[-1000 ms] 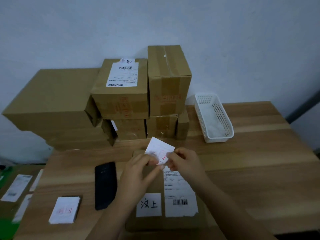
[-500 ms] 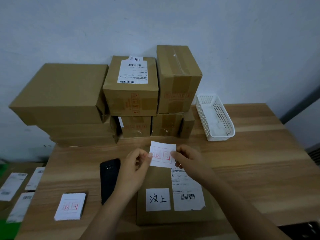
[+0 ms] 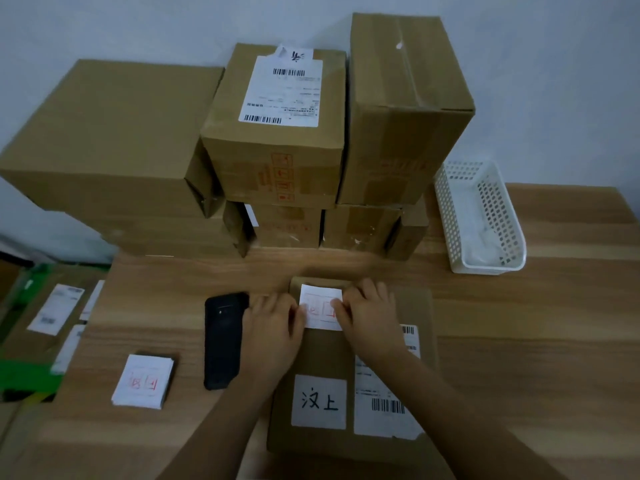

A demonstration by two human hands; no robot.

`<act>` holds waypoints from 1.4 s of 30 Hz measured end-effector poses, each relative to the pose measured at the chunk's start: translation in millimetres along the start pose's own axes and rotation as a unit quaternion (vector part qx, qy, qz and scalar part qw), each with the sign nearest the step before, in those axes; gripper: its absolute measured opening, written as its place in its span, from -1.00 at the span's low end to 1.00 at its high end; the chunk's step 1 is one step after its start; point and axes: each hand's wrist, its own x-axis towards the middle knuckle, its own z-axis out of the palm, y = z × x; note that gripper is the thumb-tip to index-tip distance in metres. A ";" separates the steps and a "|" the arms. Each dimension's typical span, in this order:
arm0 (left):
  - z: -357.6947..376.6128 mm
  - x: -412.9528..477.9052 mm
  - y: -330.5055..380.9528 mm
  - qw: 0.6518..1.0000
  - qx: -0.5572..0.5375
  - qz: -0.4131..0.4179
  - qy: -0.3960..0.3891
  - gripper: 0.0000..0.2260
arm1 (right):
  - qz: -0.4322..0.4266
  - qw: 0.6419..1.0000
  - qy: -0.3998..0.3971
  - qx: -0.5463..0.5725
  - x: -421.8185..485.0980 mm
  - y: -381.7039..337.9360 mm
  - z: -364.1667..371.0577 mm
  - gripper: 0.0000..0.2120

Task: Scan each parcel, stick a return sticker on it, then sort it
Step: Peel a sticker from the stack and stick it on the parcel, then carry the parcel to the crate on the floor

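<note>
A flat brown parcel [image 3: 322,355] lies on the table in front of me, with a white label of black characters [image 3: 318,401] and a barcode shipping label [image 3: 384,407] on top. A white return sticker with red print [image 3: 320,306] lies flat on the parcel's far end. My left hand [image 3: 273,327] presses its left edge with the fingertips. My right hand [image 3: 370,320] lies palm down, thumb on the sticker's right side. A black handheld scanner [image 3: 223,341] rests left of the parcel, and a stack of return stickers [image 3: 143,381] sits further left.
Several cardboard boxes [image 3: 277,150] are stacked against the wall at the back of the wooden table [image 3: 536,341]. A white perforated basket [image 3: 481,216] stands at the back right. Left of the table, lower down, lie boxes with shipping labels [image 3: 55,308].
The sticker was pinched in the air between both hands; now it is lowered flat onto the parcel's far end with both hands on it. The camera has moved closer.
</note>
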 end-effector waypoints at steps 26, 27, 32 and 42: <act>6.6 -0.7 -6.0 0.976 0.019 0.141 -0.167 -0.48 | -0.077 0.983 -0.166 0.003 -23.8 -0.5 -10.6 -0.35; 0.6 -3.8 -5.2 0.980 -0.003 0.137 -0.145 -0.51 | -0.064 0.986 -0.153 0.012 -28.0 -2.2 -17.6 -0.41; -8.6 -42.2 -25.0 0.987 -0.092 0.092 -0.089 -0.52 | 0.063 0.992 -0.078 0.072 -82.3 9.5 -40.7 -0.40; -13.1 -116.5 -26.7 0.905 -0.357 -0.064 -0.222 -0.21 | 0.279 0.895 -0.161 0.310 -177.2 38.4 -32.8 0.44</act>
